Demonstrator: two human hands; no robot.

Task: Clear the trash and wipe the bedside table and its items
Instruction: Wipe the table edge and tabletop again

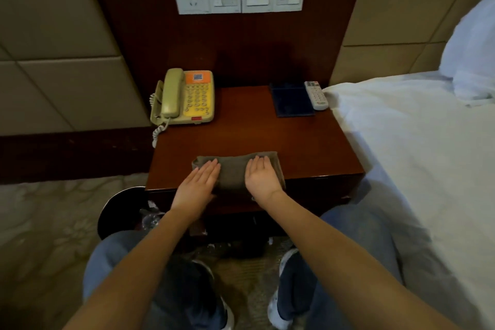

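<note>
The bedside table (267,136) was reddish-brown, the cloth (233,171) at its 6 o'clock edge grey-brown. At 10 o'clock the telephone (187,99) was beige with a yellow keypad and orange label; at 2 o'clock, a dark blue tray (290,102) and white remote (317,95).

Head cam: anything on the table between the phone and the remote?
In the head view, a dark blue tray lies next to the remote. From the tray across to the phone, the tabletop is bare wood.
</note>
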